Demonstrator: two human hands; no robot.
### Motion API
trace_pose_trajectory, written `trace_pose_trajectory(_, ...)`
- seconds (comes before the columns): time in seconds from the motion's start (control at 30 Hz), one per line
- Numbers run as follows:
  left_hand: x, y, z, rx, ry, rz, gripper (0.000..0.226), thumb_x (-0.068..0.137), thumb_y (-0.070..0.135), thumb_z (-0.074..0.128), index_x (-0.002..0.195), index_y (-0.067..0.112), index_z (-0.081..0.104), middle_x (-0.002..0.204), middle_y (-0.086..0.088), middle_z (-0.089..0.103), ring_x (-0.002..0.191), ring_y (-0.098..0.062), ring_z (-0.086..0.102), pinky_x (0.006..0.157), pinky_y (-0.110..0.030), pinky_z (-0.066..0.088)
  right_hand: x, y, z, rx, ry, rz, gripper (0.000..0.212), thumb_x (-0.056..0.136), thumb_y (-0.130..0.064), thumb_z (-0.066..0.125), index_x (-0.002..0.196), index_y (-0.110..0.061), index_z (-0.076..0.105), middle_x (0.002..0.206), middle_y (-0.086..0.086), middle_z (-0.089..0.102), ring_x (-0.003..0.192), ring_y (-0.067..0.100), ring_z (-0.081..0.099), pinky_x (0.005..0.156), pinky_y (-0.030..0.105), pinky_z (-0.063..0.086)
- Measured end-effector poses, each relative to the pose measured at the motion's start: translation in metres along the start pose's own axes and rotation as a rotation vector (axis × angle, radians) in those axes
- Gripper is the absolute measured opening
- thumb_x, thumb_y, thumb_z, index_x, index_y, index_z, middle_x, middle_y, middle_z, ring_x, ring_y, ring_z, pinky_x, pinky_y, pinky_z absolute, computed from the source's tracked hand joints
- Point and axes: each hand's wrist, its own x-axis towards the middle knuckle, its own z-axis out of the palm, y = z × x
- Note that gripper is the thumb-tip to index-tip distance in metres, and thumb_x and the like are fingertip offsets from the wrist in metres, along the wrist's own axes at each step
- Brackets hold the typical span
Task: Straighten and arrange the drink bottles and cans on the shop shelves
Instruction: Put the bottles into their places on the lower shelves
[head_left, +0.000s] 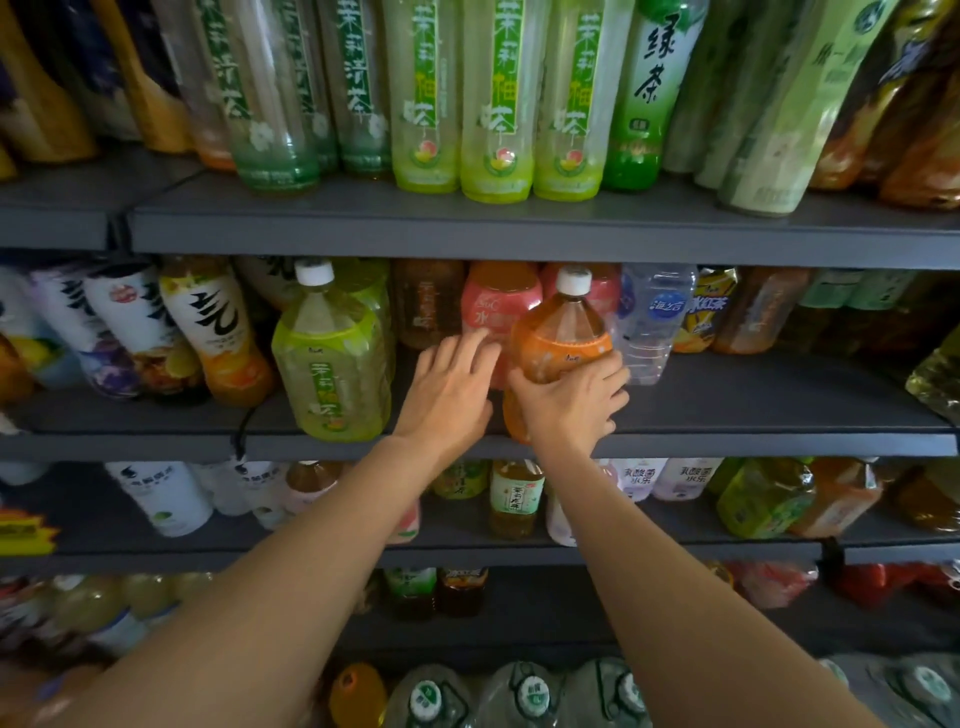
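Note:
A large orange tea bottle (561, 338) with a white cap stands at the front of the middle shelf (727, 444). My right hand (571, 402) grips its lower body from the front. My left hand (449, 387) reaches in just left of it, fingers straight, with the fingertips at a pink-labelled bottle (493, 306) standing behind. A big yellow-green tea bottle (332, 364) stands further left on the same shelf.
A clear water bottle (652, 322) stands right of the orange one. White-labelled bottles (208, 327) lean at the left. The shelf above (519, 234) carries green tea bottles. Lower shelves hold smaller bottles and big water jugs.

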Motion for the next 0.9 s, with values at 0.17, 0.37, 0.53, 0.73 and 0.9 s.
trace_pose_trajectory(0.17,-0.029,-0.046,-0.016,0.09,0.296,-0.007,0.042,0.068,0.016,0.048,0.11,0.012,0.056,0.114,-0.009,0.057,0.101,-0.024,0.05,0.087,-0.036,0.035,-0.038,-0.026,0.031,0.026,-0.11,-0.085,0.102,0.064,-0.047,0.077,0.138,-0.006,0.02,0.135,0.01,0.032,0.128,0.032,0.03,0.101,0.052,0.033)
trace_pose_trajectory(0.37,-0.052,-0.084,-0.04,-0.134,0.386,-0.576,0.06,0.069,0.035,0.074,0.118,0.012,0.049,0.125,-0.014,0.043,0.119,-0.033,0.04,0.095,-0.044,0.034,-0.055,-0.055,0.062,0.068,-0.214,-0.159,0.106,0.066,-0.046,0.077,0.141,-0.003,0.016,0.138,0.01,0.03,0.131,0.031,0.028,0.101,0.051,0.033)
trace_pose_trajectory(0.53,-0.044,-0.102,-0.036,-0.468,0.209,-0.78,0.106,0.067,0.047,0.078,0.147,0.02,0.013,0.151,-0.012,0.013,0.139,-0.032,0.015,0.11,-0.046,0.023,-0.032,-0.061,0.07,0.09,-0.314,-0.225,0.108,0.067,-0.04,0.081,0.142,0.0,0.014,0.142,0.016,0.031,0.133,0.033,0.031,0.106,0.042,0.031)
trace_pose_trajectory(0.73,-0.03,-0.11,-0.036,-0.72,0.11,-0.754,0.111,0.066,0.035,0.082,0.147,0.018,0.007,0.147,-0.009,0.026,0.134,-0.027,0.032,0.106,-0.036,0.032,-0.011,-0.066,0.067,-0.077,-0.462,-0.261,0.101,0.068,-0.033,0.082,0.138,0.001,0.018,0.143,0.018,0.03,0.131,0.031,0.036,0.102,0.035,0.037)
trace_pose_trajectory(0.9,-0.03,-0.111,-0.036,-0.701,0.141,-0.746,0.108,0.067,0.032,0.082,0.146,0.017,0.011,0.145,-0.008,0.03,0.133,-0.026,0.033,0.105,-0.036,0.033,-0.018,-0.071,0.071,-0.207,-0.39,-0.185,0.108,0.066,-0.04,0.082,0.142,-0.001,0.015,0.144,0.016,0.027,0.126,0.035,0.044,0.094,0.042,0.044)
